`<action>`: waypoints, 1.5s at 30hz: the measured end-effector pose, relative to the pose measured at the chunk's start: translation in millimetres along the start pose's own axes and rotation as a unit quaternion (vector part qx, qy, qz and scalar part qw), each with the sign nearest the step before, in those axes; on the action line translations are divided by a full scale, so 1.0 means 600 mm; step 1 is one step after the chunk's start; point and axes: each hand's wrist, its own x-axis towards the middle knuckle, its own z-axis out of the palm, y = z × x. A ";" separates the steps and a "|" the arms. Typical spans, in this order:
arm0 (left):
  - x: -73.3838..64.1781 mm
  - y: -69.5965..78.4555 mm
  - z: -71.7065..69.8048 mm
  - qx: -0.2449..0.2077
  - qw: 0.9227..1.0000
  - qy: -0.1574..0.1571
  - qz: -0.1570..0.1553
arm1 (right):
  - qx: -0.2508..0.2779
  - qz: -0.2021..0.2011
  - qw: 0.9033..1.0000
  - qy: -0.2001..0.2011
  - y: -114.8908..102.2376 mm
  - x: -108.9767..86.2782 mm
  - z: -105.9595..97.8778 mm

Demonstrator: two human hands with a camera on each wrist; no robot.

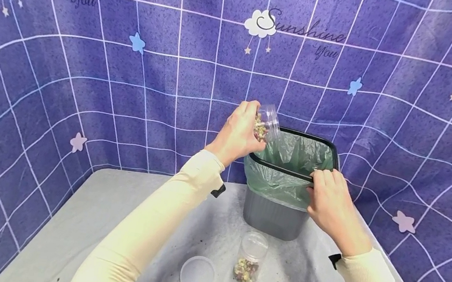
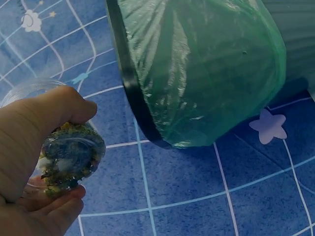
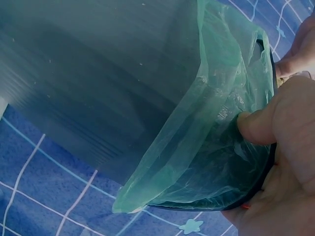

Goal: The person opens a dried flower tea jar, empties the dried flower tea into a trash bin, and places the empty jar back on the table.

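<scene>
My left hand [image 1: 238, 130] grips a clear plastic jar [image 1: 267, 120] holding dried flower bits, tipped sideways with its mouth toward the bin's opening. In the left wrist view the jar [image 2: 74, 152] sits between thumb and fingers, the dried bits inside it. A grey trash bin [image 1: 273, 216] carries a green bag [image 1: 276, 187] folded over its black rim [image 1: 283, 170]. With my right hand [image 1: 332, 203] I hold the rim at its near right corner; the right wrist view shows the thumb [image 3: 258, 125] pressing the bag from outside.
A second clear jar [image 1: 249, 259], partly filled with dried flowers, stands on the grey-white table [image 1: 128, 209] in front of the bin. To its left lies a round clear lid [image 1: 197, 276]. Small crumbs dot the surface. Blue checked cloth [image 1: 192, 72] hangs behind and at the sides.
</scene>
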 end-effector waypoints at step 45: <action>0.043 -0.012 0.033 0.147 0.971 -0.038 0.187 | -0.019 -0.003 1.000 -0.006 0.001 0.000 0.000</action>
